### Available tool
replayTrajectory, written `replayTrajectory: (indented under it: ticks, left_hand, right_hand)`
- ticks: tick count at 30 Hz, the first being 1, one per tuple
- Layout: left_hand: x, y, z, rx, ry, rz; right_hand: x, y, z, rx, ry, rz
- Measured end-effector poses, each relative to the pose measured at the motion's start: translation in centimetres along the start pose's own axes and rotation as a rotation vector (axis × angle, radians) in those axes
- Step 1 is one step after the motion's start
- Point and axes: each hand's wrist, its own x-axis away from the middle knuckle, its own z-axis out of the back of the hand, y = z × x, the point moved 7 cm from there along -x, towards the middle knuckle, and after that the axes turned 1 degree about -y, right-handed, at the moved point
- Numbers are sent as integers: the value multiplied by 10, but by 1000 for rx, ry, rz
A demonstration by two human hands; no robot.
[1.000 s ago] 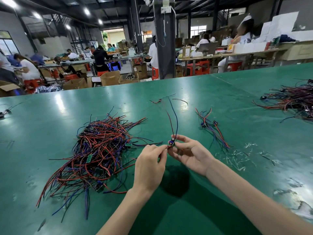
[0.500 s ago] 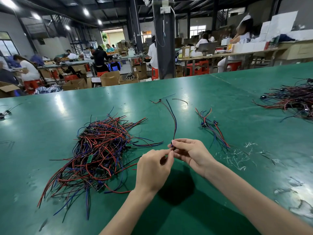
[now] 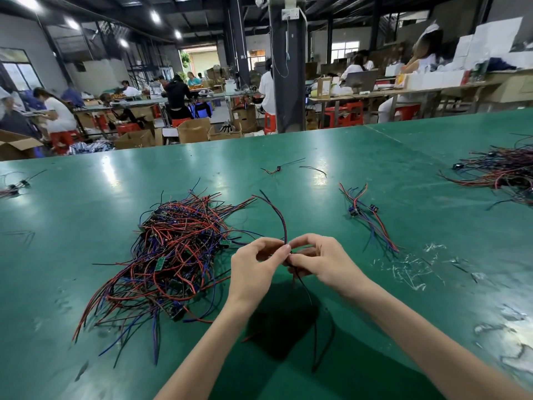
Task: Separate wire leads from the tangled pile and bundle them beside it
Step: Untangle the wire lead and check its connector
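**One lead held between two hands, pile to the left, bundle to the right**

Both hands raised just above the green surface point(image 3: 403, 145) at centre frame, fingertips meeting on a single wire lead point(image 3: 281, 219). Left hand point(image 3: 255, 267) curled, thumb and forefinger pinched on the lead where its red and dark strands come together. Right hand point(image 3: 323, 262) also curled, fingers nearly closed, pinching the same lead just beside the left fingertips; a small dark part seems to sit at the pinch, too hidden by fingers to name. Above the grip, the lead arcs up and left, free end near the edge of the pile. Below the grip, dark strands hang down toward the lower centre of the frame and over the shadow on the surface.

Held off the surface, probably, to keep this lead clear of the rest while its strands are straightened or gathered. Tangled pile point(image 3: 173, 252) of red, blue and black leads with small green boards lying left of centre, close to the left hand. Small bundle point(image 3: 366, 215) of already separated leads lying right of centre, well apart from the pile, likely the drop spot for the held lead. A few loose leads point(image 3: 278, 169) farther back at upper centre; another heap point(image 3: 501, 168) at the right edge. Scraps of clear film point(image 3: 409, 267) scattered to the right of the right hand. Most of the pile still unsorted, so early in the task by this judgement.
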Motion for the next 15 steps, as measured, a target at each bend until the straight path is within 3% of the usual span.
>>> replayTrajectory:
  ticks: [4,10,15]
  left_hand:
    - [0,-2,-1,77,-4,41]
    - [0,-17,-4,449,4,261]
    - [0,-19,-6,525,-10,298]
  right_hand:
    - [0,-1,-4,-61,-37,2]
    - [0,-2,-5,-192,-54,-14]
    - [0,2,-4,-274,-35,-81]
